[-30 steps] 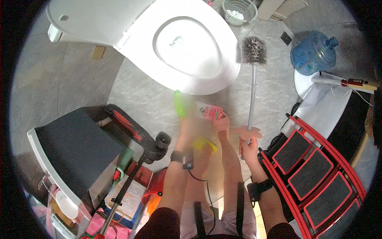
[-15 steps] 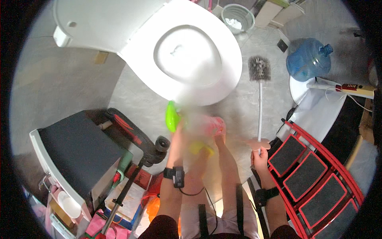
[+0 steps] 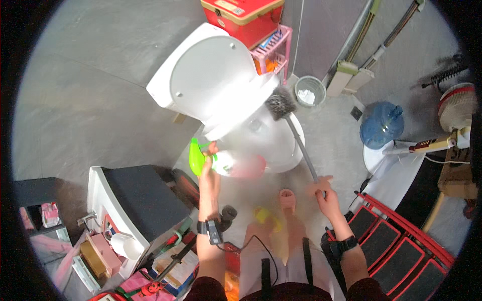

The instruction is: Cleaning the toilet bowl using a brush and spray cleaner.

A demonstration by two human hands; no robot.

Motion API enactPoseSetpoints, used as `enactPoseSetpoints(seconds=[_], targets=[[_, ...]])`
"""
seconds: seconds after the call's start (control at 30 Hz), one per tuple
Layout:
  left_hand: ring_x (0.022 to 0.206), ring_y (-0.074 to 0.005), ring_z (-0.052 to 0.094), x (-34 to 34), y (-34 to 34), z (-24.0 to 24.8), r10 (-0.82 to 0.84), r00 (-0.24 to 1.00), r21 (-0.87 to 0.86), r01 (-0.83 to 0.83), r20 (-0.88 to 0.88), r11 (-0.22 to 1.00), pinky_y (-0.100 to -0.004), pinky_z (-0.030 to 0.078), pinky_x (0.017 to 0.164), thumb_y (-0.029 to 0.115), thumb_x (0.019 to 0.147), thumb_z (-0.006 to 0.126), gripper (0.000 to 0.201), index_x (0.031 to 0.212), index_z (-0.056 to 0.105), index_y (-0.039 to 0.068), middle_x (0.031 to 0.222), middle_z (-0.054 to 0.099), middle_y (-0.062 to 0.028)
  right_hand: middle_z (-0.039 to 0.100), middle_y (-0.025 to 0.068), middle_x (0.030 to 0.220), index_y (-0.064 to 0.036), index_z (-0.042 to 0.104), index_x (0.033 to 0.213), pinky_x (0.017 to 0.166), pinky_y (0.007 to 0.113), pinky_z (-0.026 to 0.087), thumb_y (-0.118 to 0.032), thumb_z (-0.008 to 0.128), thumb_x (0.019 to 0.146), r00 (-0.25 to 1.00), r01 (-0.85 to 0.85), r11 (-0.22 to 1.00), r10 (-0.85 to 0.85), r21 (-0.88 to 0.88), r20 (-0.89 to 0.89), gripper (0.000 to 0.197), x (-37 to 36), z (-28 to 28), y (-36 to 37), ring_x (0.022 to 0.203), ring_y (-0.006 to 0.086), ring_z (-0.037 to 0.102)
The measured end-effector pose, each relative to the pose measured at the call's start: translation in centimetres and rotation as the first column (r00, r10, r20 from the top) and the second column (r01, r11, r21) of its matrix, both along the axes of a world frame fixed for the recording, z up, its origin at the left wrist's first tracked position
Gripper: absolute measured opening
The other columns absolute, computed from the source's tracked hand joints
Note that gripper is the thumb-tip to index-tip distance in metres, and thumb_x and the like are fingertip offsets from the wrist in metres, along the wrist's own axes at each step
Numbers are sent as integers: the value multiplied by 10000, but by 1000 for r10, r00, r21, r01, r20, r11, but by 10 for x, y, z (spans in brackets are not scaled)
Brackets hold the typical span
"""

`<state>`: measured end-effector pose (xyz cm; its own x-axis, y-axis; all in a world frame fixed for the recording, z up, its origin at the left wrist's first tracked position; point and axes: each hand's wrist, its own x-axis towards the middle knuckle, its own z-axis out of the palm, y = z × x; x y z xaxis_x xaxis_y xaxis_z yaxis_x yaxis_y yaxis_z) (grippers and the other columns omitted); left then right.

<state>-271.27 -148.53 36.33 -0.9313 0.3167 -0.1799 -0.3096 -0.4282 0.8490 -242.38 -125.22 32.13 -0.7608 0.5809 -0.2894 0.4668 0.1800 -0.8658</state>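
Note:
My left hand (image 3: 209, 173) is closed around a spray bottle (image 3: 197, 158) with a bright green trigger head. The bottle lies nearly level, its blurred pinkish body reaching over the front of the white toilet bowl (image 3: 281, 156). In my right hand (image 3: 327, 200) is the grey handle of a toilet brush (image 3: 304, 150), gripped beside a pinkish petal-shaped disc. Its dark bristle head (image 3: 280, 103) is up by the edge of the toilet seat (image 3: 236, 113), which looks tilted up from the bowl. Whether they touch, I cannot tell. The lid (image 3: 211, 70) stands raised behind.
Behind the toilet, a red box (image 3: 246, 22) rests on a pink rack (image 3: 286, 45). A wastebasket (image 3: 310, 91) and a blue water jug (image 3: 381, 125) stand right. A red-framed step ladder (image 3: 396, 241) is near right; a dark-topped cabinet (image 3: 145, 195) is left.
The seat has gone from flat on the bowl to tilted up. The brush head has swung left toward it. The spray bottle has turned sideways, and the view has shifted to show more behind the toilet.

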Motion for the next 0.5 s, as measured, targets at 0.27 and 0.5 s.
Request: enactPoseSetpoints(seconds=[0.27, 0.5], targets=[[1081, -170, 516, -108, -9, 58, -58, 978, -336, -12, -199, 942, -303, 377, 945, 118, 870, 612, 291, 1126, 503, 35, 1143, 535, -55, 603, 218, 688, -45, 565, 1027, 563, 412, 454, -243, 547, 903, 993, -111, 988, 105, 108, 59, 235, -148, 109, 20, 628, 398, 591], [1065, -154, 503, -122, -52, 77, -10, 962, -551, -147, -272, 821, -288, 388, 929, 128, 858, 624, 481, 1295, 453, 20, 1161, 543, -54, 582, 234, 627, -41, 544, 1011, 536, 479, 438, -282, 543, 906, 996, -85, 979, 86, 186, 3, 263, -220, 133, -8, 634, 429, 589]])
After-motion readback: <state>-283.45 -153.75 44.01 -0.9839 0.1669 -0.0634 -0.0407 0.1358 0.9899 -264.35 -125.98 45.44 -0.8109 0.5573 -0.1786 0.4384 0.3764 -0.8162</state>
